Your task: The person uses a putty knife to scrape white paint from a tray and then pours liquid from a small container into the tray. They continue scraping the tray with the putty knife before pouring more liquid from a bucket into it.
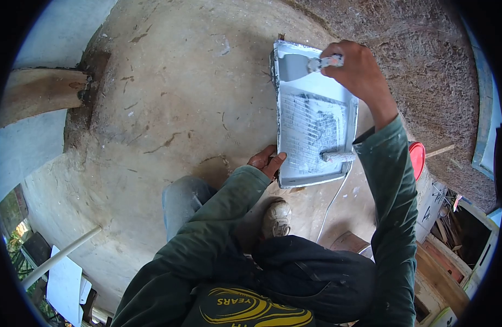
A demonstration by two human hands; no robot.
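Observation:
A white-smeared paint tray (346, 117) with a ribbed slope lies on the concrete floor. My right hand (357, 68) is closed around the paint-covered handle of a scraper (294, 67), whose wide grey blade is over the tray's far end, at the white paint. At the tray's near left edge is my left hand (267, 162), its thumb on the rim and its other fingers partly hidden beside or under it. A paint-caked handle (339, 156) rests across the tray's near right side, with a thin wire running down from there.
A red round lid or bucket (417, 159) sits right of my right sleeve, near a thin stick (440, 151). A shoe (276, 218) is just below the tray. A white pole (63, 256) and wooden beam (41, 94) are at left; a rough wall stands at right.

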